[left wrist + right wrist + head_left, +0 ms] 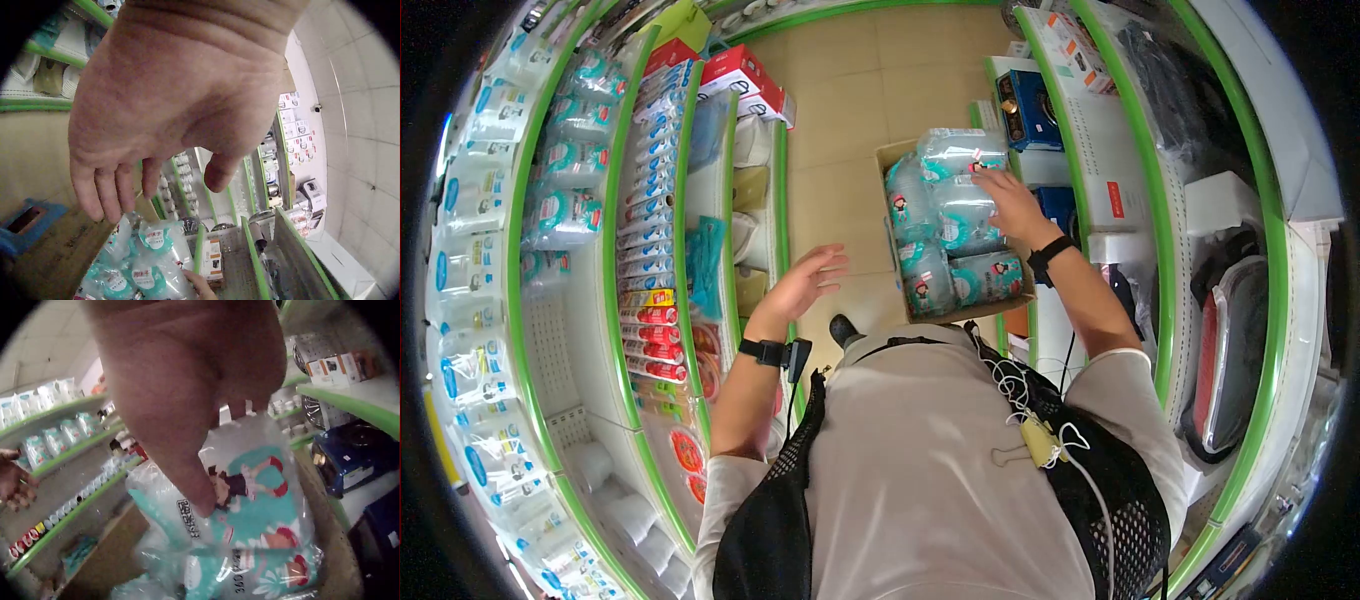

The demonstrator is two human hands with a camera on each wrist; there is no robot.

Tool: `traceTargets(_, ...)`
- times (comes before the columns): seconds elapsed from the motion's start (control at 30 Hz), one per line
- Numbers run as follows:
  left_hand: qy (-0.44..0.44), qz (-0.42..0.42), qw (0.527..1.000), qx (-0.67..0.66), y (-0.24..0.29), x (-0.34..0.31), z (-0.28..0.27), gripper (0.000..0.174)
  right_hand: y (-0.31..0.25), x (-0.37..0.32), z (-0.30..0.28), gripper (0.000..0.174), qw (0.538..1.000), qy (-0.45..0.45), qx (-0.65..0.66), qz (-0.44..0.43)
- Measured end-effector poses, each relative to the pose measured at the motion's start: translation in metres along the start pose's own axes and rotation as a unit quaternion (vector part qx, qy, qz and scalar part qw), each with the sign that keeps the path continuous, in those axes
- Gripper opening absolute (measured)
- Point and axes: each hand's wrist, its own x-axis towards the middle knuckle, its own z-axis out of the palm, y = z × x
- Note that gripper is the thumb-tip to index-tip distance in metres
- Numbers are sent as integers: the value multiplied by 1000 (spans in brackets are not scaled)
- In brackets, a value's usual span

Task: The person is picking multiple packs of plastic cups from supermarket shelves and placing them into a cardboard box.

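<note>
Clear plastic pack (pixel 963 152) with a teal label and a cartoon figure sits at the top end of an open cardboard box (pixel 972 312), right of center in the head view, under a person's right hand (pixel 1015 212). The right wrist view shows the thumb pressed to the pack's printed face, with other fingers reaching past its upper edge. Five similar teal-labeled packs (pixel 967 215) fill the rest of the box, lying close against one another inside its walls. The left hand (pixel 800 283), apart from the right, is held open and empty over the tiled floor (pixel 830 120), between the box and the left-hand shelves, fingers extended. Blue stoves (pixel 1028 110) stand on shelving just beyond the box at upper right. Across the aisle, red and white cartons (pixel 745 80) occupy a shelf end at upper left, near a long row of wrapped rolls (pixel 650 250). Farther left, more teal-marked packs (pixel 572 215) line one shelf, and clear bags with blue labels (pixel 475 270) fill the shelf at the left edge.
</note>
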Motion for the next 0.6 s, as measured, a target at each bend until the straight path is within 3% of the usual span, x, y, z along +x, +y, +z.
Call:
traceTargets(0.13, 18, 12, 999, -36, -17, -24, -18, 49, 0, -1, 9, 72, 998, -23, -43, 43)
traceTargets(0.4, 84, 36, 983, -162, -60, -71, -57, 43, 3, -6, 8, 82, 993, -57, -71, 74)
traceTargets(0.47, 106, 43, 976, -186, -57, -82, -59, 40, -6, -2, -3, 84, 999, -10, -38, 17)
traceTargets(0.57, 130, 69, 966, -213, -58, -99, -77, 43, -14, -13, 3, 75, 996, -2, -23, 82)
traceTargets(0.6, 140, 82, 962, -219, -57, -106, -80, 42, -16, -16, 7, 75, 998, -2, -18, 67)
